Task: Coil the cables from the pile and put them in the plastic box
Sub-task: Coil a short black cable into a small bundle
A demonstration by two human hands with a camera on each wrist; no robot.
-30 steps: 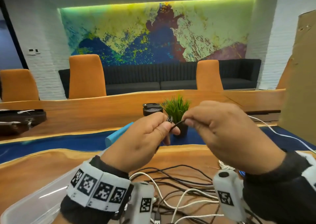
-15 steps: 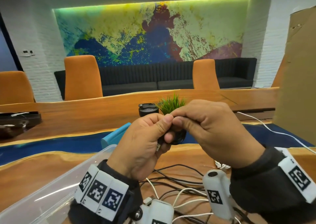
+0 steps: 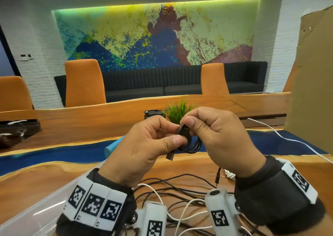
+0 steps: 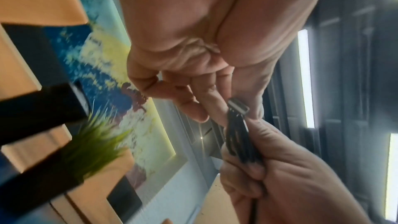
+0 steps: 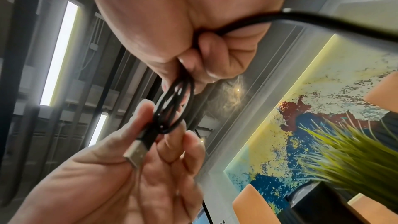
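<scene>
Two hands meet above the table, both pinching one small black cable coil [image 3: 191, 143] that they hold up in the air. The left hand [image 3: 144, 151] has its thumb and fingers curled onto the near side of the coil, where a USB plug [image 5: 135, 155] — bare metal tip, black body — sticks out below the fingers. The right hand [image 3: 221, 138] clamps the far side of the loops between thumb and forefinger, and one strand of the cable runs on past its palm in the right wrist view. Each wrist carries a band of square black-and-white code markers; no letters or brand can be read on them.

Below the hands lies the pile of loose cables [image 3: 180, 198], several black and at least two white, tangled on the wooden table [image 3: 27, 179]. The clear plastic box [image 3: 36, 216] sits at the near left edge, beside the pile.

Farther off stand one green potted plant [image 3: 177, 109], three orange chairs [image 3: 83, 82] and a dark sofa [image 3: 153, 86] under one large abstract painting [image 3: 153, 33].
</scene>
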